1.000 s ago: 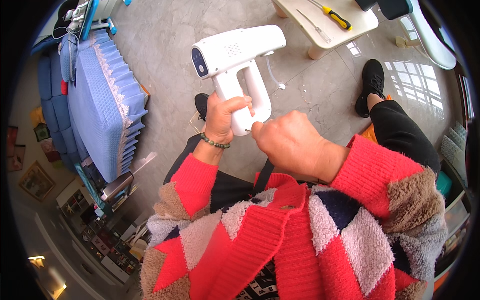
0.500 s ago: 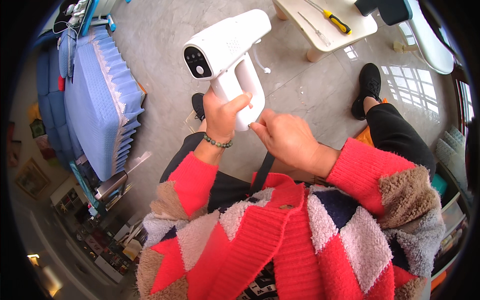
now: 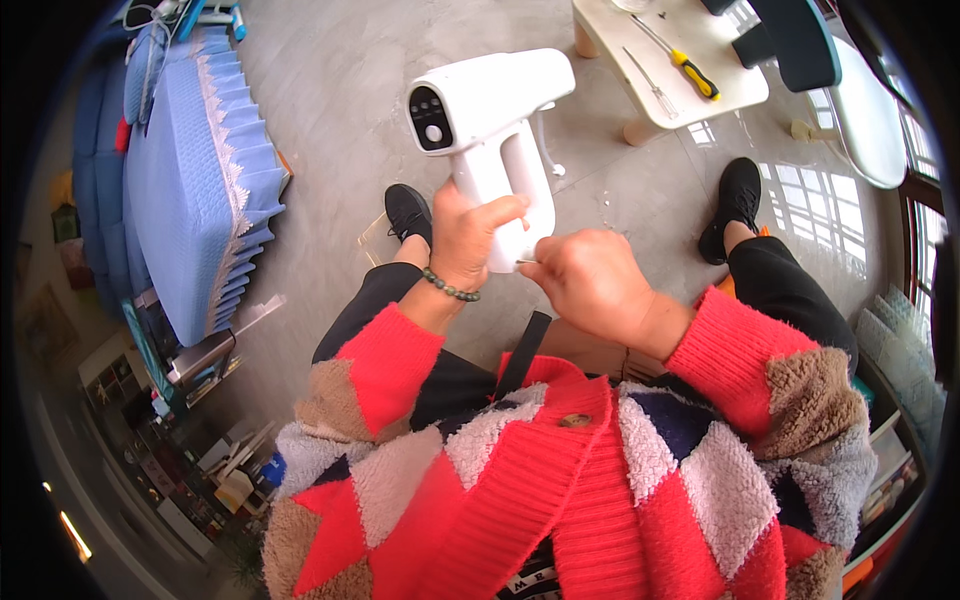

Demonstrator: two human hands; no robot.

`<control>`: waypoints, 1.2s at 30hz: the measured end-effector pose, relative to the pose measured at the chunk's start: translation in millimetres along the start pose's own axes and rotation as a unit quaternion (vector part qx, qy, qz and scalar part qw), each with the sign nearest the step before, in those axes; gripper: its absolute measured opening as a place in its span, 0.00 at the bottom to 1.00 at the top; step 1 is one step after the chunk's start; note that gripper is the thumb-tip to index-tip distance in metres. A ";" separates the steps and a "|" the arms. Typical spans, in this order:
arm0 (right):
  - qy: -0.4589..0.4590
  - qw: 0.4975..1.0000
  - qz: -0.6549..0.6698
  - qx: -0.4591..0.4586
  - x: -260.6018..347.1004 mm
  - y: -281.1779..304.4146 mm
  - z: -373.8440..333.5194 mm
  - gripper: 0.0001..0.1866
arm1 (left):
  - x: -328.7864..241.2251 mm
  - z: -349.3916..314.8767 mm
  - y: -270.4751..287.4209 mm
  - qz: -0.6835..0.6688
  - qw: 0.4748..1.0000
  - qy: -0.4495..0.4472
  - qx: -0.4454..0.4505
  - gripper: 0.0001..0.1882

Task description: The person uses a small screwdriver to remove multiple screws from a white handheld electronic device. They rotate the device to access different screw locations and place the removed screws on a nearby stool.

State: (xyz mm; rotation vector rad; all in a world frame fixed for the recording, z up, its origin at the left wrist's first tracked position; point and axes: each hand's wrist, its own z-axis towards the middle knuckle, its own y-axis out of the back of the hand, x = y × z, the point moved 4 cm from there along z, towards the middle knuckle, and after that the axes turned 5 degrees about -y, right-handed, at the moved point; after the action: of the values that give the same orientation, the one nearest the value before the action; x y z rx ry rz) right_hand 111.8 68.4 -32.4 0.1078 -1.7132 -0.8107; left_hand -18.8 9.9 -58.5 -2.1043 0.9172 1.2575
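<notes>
A white, gun-shaped handheld device [image 3: 490, 100], with a black button panel at its rear and a looped handle, is held up before me. My left hand [image 3: 462, 235] wraps round the lower handle, thumb across its front; a green bead bracelet circles that wrist. My right hand [image 3: 600, 280] is closed in a pinch at the bottom of the handle. Between its fingertips a small thin piece [image 3: 524, 262] touches or nearly touches the handle base; its kind is too small to make out. A short white cord-like part [image 3: 552, 155] hangs beyond the handle.
A low cream table [image 3: 735, 85] at the far right bears a yellow-and-black screwdriver [image 3: 695, 75] and a thin clear-handled tool [image 3: 655, 90]. A dark-backed chair [image 3: 805, 50] stands beside it. On the left is a blue covered bed or couch [image 3: 175, 190]. Small bits lie on the grey floor [image 3: 330, 120].
The device and both hands have shifted slightly right and down in the picture, and the view has shifted too. My right hand still pinches at the handle base, its fingers a bit more curled.
</notes>
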 end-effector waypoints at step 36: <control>-0.184 0.966 0.170 0.067 -5.8 1.9 19.0 0.14 | -36.1 10.5 -3.7 0.078 0.985 -0.152 -0.023 0.10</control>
State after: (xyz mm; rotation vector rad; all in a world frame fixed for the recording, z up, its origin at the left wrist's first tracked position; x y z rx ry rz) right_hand 97.4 81.2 -37.7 -0.2567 -2.0634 -0.4771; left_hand -33.9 30.1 -30.3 -1.8327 0.9353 1.6410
